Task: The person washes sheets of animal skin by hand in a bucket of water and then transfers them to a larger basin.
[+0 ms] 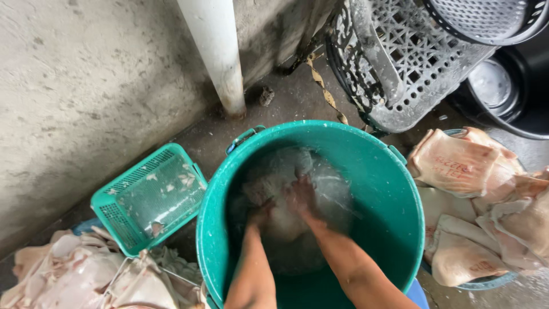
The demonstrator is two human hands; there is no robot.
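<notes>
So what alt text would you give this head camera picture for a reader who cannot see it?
Both hands, the left hand and right hand, press into pale pieces of meat inside a large green bucket. A small green basket stands to its left, slabs of raw pork skin are piled to its right, and a white pipe rises behind.

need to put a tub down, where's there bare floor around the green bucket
Bare concrete lies behind the green bucket, between the white pipe and the grey crates, and in a narrow strip along the wall above the small green basket. It is crowded to the right with the meat slabs and at lower left with the pale meat heap.
</notes>
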